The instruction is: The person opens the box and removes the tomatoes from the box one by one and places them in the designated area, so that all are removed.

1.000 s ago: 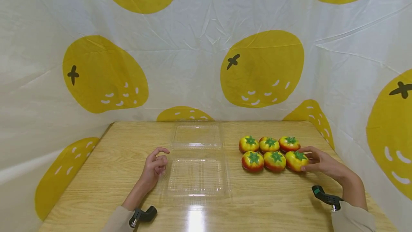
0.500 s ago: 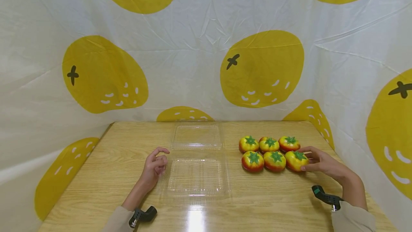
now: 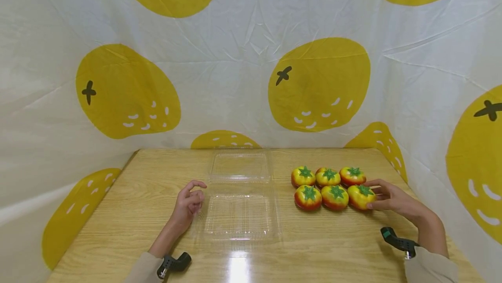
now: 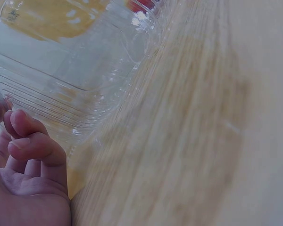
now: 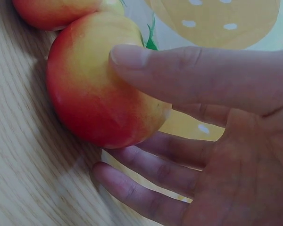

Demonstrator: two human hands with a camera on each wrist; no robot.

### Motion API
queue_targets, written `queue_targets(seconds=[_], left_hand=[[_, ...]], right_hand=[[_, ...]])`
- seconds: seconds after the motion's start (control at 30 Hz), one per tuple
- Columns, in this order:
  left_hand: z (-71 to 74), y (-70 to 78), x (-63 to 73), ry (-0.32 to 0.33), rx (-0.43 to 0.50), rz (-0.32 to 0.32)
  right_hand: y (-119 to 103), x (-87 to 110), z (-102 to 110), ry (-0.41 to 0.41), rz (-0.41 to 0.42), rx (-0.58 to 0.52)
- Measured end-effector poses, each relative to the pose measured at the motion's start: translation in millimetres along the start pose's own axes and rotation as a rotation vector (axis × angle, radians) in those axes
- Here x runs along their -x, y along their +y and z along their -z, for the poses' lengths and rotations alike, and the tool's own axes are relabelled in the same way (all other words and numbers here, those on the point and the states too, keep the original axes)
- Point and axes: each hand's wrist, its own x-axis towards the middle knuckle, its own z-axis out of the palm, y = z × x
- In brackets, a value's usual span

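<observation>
Several toy tomatoes, yellow and red with green star-shaped tops, stand in two rows on the right of the table. My right hand (image 3: 392,198) holds the near-row right-end toy tomato (image 5: 94,89), thumb on its near side and fingers at its far side; it rests on the wood. At left centre lies a clear plastic clamshell container (image 3: 240,233), its lid (image 3: 240,165) folded back behind the base. Beside the base's left rim is my left hand (image 3: 187,204), fingers loosely bent. Its fingertips (image 4: 20,121) are right at that rim in the left wrist view.
The wooden table (image 3: 313,243) reaches back to a pale curtain (image 3: 225,95) printed with big yellow fruits. Toy tomatoes (image 3: 334,197) sit close against the one in my right hand, to its left and behind it. Black camera mounts (image 3: 398,240) are on both wrists.
</observation>
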Motion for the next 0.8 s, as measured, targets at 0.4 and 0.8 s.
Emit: queue_targets(seconds=[0.4, 0.8], left_hand=[[1.7, -2.2, -0.1, -0.016, -0.016, -0.013], [1.5, -2.4, -0.1, -0.032, 0.016, -0.04]], right_hand=[[1.5, 0.6, 2.2, 0.01, -0.027, 0.02], [-2.0, 2.6, 3.4, -0.005, -0.003, 0.0]])
